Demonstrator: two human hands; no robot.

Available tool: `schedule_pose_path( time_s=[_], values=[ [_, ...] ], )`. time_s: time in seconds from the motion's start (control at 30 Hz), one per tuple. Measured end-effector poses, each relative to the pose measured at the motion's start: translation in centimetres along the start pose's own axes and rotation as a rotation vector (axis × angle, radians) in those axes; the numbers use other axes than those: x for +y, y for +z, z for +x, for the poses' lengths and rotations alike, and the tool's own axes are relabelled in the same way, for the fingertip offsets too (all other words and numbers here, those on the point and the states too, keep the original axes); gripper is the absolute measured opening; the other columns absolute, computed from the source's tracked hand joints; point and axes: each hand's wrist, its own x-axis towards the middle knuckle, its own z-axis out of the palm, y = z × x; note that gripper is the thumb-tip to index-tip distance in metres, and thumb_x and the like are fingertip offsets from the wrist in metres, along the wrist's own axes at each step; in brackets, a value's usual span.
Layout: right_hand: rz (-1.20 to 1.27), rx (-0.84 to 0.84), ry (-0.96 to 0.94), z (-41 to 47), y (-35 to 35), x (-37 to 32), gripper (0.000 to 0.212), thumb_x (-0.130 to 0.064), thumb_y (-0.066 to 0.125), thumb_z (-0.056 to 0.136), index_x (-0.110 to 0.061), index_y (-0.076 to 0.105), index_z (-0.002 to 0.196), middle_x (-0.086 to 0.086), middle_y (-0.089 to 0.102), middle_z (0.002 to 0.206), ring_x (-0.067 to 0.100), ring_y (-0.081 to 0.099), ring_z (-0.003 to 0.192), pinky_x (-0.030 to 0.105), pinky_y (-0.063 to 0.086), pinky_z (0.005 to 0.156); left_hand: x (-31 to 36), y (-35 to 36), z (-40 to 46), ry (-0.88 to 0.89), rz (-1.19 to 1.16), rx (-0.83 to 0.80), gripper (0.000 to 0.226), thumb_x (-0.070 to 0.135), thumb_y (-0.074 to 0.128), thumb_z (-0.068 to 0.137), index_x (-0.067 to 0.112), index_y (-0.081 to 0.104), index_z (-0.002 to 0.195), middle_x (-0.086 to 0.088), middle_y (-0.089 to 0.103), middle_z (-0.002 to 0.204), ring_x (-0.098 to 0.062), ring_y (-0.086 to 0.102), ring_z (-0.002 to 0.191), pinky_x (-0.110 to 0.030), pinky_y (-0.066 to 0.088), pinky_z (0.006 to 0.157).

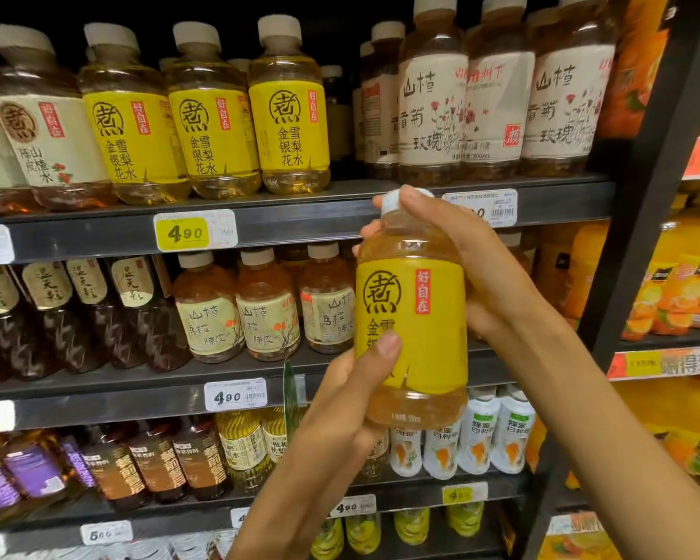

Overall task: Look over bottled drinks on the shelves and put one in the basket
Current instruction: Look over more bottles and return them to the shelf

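Both grips on bottle [413,317] (shelves [300,218] behind)

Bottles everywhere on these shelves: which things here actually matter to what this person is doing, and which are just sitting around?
Part of the job:
- yellow-label bottle, upright, held in front of the shelves
- left hand, gripping its lower half
- right hand, wrapped round its neck and cap

Just sitting there:
- matching yellow-label bottles on the top shelf
- price tag
- white bottles
- orange drink bottles
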Motion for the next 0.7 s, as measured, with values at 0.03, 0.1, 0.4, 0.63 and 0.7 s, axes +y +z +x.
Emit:
schedule_pose_path(
  time_s=[0.03,0.1,0.4,0.63,0.7],
  values=[
    [0.027,0.025,0.051,0.3,-0.2,0.2,0.036,-0.034,0.063,0.082,-0.008,0.063,0.107,0.011,0.069,0.093,0.026,0.066,0.090,0.037,0.055,0.083,0.3,0.1,0.0,-0.022,-0.064,-0.041,0.075,0.054,0.087,0.051,0.019,0.070,0.116,-0.012,0.068,0.121,-0.032,0.063,0.114,-0.046,0.052,0.095],
    [0.051,0.057,0.155,0.7,-0.7,0.4,0.043,-0.035,0.062,0.082,-0.007,0.061,0.115,0.016,0.063,0.102,0.031,0.060,0.101,0.042,0.050,0.093,0.8,0.3,0.2,-0.059,-0.161,-0.101,0.067,0.049,0.087,0.055,0.017,0.071,0.112,-0.018,0.067,0.120,-0.038,0.063,0.112,-0.049,0.056,0.087],
    [0.098,0.016,0.281,1.0,-1.5,1.9,0.038,-0.038,0.061,0.087,-0.009,0.058,0.111,0.011,0.066,0.090,0.022,0.066,0.082,0.034,0.056,0.074,2.2,0.4,0.5,-0.204,-0.486,-0.224,0.077,0.033,0.088,0.061,0.000,0.061,0.124,-0.033,0.060,0.121,-0.051,0.061,0.107,-0.057,0.055,0.081],
    [0.148,-0.007,0.251,1.0,-1.6,2.7,0.046,-0.033,0.052,0.095,-0.023,0.073,0.056,-0.001,0.066,0.060,0.011,0.066,0.057,0.024,0.055,0.056,2.5,0.4,0.4,-0.177,-0.510,-0.339,0.060,0.025,0.086,0.067,-0.001,0.065,0.117,-0.032,0.059,0.124,-0.051,0.058,0.112,-0.059,0.050,0.091],
    [0.148,-0.027,0.261,1.0,-1.7,2.8,0.041,-0.035,0.053,0.094,-0.023,0.075,0.061,0.001,0.068,0.065,0.013,0.068,0.063,0.026,0.057,0.060,2.2,0.2,0.2,-0.151,-0.460,-0.326,0.058,0.027,0.085,0.069,0.000,0.066,0.116,-0.030,0.060,0.125,-0.049,0.058,0.114,-0.056,0.052,0.089]
  ],
)
